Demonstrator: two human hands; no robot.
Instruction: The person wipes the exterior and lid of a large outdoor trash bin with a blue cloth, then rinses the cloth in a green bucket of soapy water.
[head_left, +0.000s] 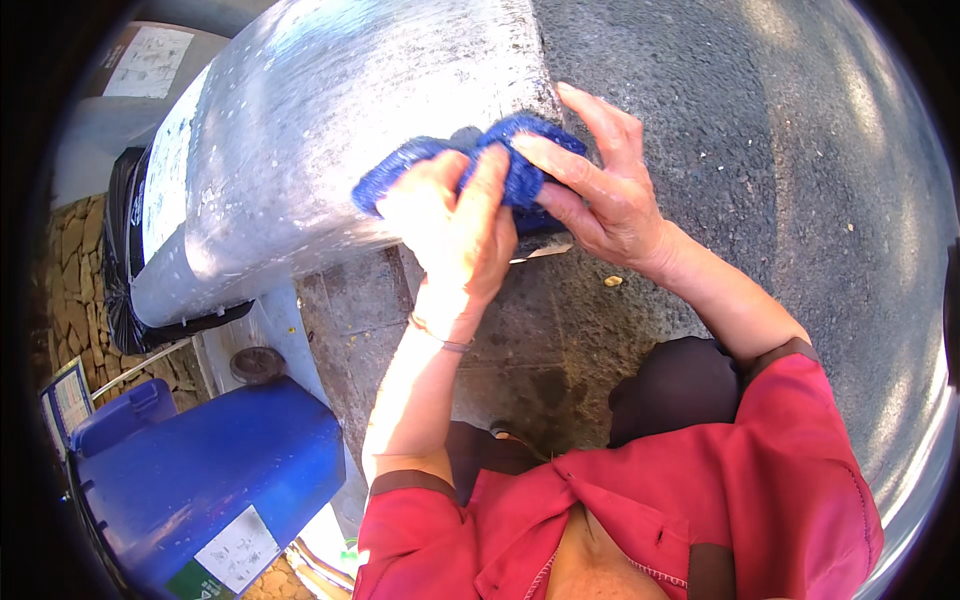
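Observation:
Both of my hands are on a bunched blue cloth (412, 169) at the lower end of a grey wheeled bin (322, 142) that lies on its side. My left hand (457, 217) presses the cloth against the bin's wet-looking, sunlit surface. Over the cloth's right part, my right hand (600, 176) has its fingers spread, with the thumb and a finger touching the cloth and another fingertip at the bin's edge. A black plastic bag (120, 262) sticks out around the bin's far left end. The underside of the cloth is hidden.
Lower left, a blue wheeled bin (217, 457) stands with a white label on it. A small dark wheel-like disc (257, 364) is beside it. Rough asphalt (712, 150) extends at the right, and a stone-patterned surface (75, 277) is at the far left.

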